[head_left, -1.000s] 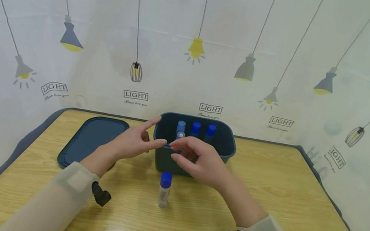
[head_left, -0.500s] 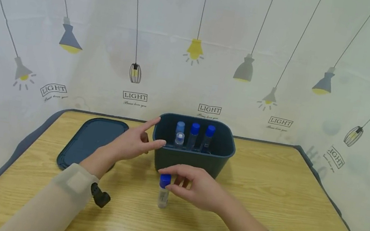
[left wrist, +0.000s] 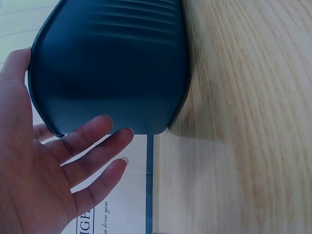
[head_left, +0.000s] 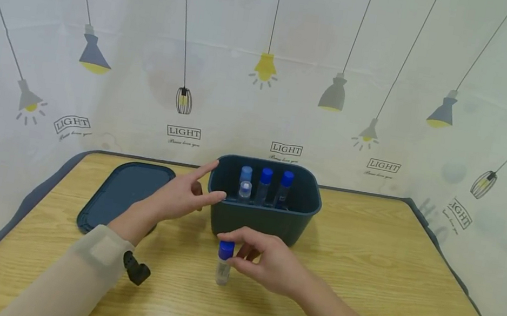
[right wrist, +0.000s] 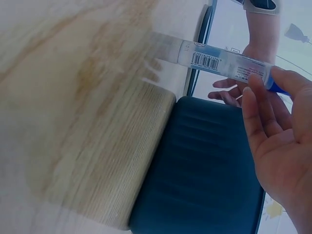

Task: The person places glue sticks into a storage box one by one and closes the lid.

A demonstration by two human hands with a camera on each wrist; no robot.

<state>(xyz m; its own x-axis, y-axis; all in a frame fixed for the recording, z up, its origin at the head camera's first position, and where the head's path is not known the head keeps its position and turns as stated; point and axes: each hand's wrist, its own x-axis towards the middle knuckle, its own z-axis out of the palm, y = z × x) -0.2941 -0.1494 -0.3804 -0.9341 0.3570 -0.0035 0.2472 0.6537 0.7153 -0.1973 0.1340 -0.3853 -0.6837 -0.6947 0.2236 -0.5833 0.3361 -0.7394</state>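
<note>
Right fingers [head_left: 247,235] pinch the upright bottle [head_left: 222,272], blue cap [head_left: 225,251] upward.

You've got a slim clear plastic bottle [head_left: 223,272] with a dark-blue cap [head_left: 226,251], upright on the table [head_left: 359,305], cap pinched in your right hand [head_left: 269,261]. Just behind: a dark teal rounded plastic bin [head_left: 263,222], uncovered, left end touched by your left hand [head_left: 179,197]. Inside, four slim bottles [head_left: 264,188], two dark-blue-capped.
</note>
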